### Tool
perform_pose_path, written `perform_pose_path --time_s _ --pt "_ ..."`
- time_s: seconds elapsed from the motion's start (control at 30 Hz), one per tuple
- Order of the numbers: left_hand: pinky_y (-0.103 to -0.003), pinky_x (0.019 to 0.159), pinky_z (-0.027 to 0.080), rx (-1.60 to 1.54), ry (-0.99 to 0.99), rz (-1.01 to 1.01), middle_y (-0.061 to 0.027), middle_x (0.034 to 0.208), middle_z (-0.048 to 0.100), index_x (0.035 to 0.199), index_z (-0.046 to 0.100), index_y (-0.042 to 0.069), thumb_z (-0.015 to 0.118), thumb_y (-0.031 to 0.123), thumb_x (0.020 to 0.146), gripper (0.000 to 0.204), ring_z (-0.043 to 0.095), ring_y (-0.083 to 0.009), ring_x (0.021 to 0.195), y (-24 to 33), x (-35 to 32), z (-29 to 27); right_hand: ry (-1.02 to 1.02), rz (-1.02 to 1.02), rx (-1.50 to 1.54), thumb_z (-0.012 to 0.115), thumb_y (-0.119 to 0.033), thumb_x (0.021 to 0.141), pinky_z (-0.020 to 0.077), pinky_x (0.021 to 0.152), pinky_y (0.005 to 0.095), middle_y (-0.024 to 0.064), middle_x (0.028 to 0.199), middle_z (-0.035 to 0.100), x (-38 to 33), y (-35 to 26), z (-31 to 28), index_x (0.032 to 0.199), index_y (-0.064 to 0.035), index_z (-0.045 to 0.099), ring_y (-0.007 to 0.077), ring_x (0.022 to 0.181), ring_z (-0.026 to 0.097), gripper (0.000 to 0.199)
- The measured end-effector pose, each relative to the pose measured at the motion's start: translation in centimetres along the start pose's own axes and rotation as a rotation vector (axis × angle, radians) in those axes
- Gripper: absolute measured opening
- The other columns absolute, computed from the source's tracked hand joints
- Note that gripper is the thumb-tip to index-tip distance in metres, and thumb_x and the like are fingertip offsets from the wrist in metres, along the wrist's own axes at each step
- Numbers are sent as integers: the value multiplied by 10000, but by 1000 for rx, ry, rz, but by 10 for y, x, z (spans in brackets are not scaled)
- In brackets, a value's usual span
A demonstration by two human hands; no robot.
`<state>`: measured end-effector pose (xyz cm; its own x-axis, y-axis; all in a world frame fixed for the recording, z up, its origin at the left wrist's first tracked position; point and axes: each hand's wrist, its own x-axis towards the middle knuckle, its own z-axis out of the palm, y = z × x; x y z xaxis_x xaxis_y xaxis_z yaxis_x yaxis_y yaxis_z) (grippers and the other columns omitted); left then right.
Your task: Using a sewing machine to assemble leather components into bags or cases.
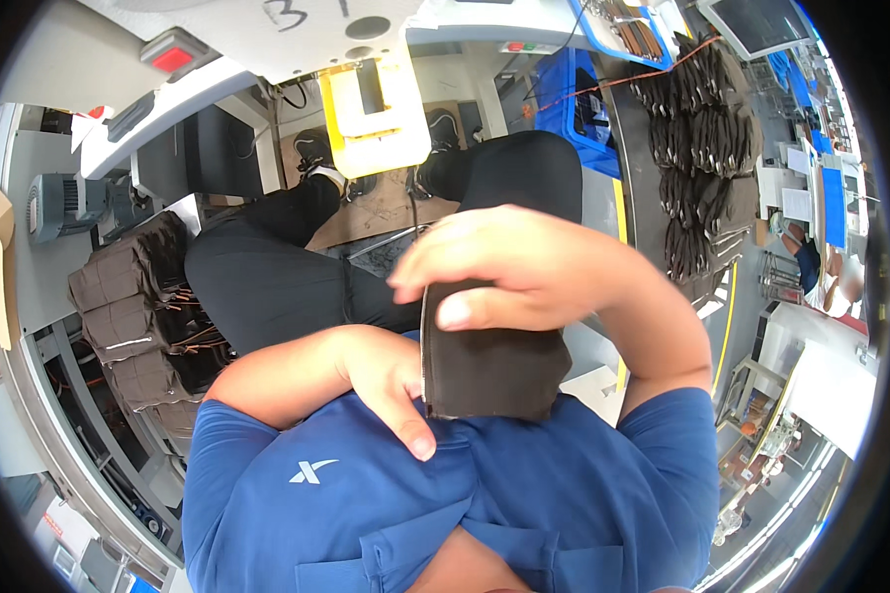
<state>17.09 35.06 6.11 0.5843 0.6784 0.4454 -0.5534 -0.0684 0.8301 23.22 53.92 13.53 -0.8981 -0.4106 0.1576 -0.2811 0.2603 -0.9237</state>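
Note:
A dark brown fabric piece (494, 376), folded and with a pale stitched edge on its left side, is held up close to my chest. My right hand (509, 267) grips it from above, the thumb lying on the near face and the fingers bent over the top, slightly blurred. At the left edge my left hand (391, 390) holds the cloth; its thumb points down along the edge and the other fingers are hidden behind the fabric.
Stacked dark brown fabric pieces (133, 306) lie at my left, and more hang in bunches (697, 158) on the right. Ahead is a white machine with a yellow frame (376, 119). A blue bin (574, 109) stands beyond my right knee. Another person (826, 277) is far right.

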Motion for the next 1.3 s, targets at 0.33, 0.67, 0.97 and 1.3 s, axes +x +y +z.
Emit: perform_pose_path --time_s 0.33,0.67,0.97,1.3 --pt "-369 1041 444 183 -144 -547 -245 1306 603 1375 494 -112 813 530 821 906 558 -330 1270 -22 -21 16 -452 203 84 562 -483 1004 458 531 419 140 565 578 34 -5 18 637 -20 630 347 547 585 595" --pt "-287 880 496 -38 -102 -610 -158 1050 720 1163 682 -86 851 493 786 712 668 -224 1065 -49 -34 3 -311 121 -260 676 -511 898 383 458 425 130 485 504 35 1 15 513 -51 555 341 468 520 612" --pt "-338 913 485 167 187 -303 -101 1063 716 1278 640 -1 866 505 717 788 654 -227 1059 -32 -13 -7 -241 152 -210 714 -478 884 346 435 415 124 460 451 36 5 4 504 -46 509 337 424 446 611" --pt "-337 1011 463 -46 516 -231 -104 1238 656 1301 597 -48 759 218 904 505 586 -176 1156 15 -45 -19 -70 256 -256 883 -389 741 357 472 361 88 500 439 23 -1 -35 554 -32 485 245 455 419 567"
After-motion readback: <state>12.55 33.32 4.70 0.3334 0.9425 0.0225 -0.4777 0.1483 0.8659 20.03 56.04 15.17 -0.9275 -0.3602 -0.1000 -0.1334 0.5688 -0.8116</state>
